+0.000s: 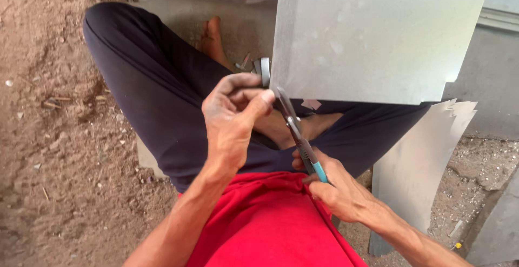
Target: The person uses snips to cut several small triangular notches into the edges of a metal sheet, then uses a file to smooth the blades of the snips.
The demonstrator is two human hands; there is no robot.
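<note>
I sit cross-legged on the ground and a large grey sheet of metal (373,34) stands in front of me. My left hand (232,118) pinches its lower left corner between thumb and fingers. My right hand (335,188) grips tin snips (300,137) with blue handles. Their blades point up and meet the sheet's bottom edge just right of my left thumb.
Bare brown dirt (48,137) lies to my left. A stack of cut metal sheets (427,164) with jagged corners leans at my right knee. A small curled metal strip (264,69) lies near my bare foot (213,42). More grey metal (497,223) stands at the far right.
</note>
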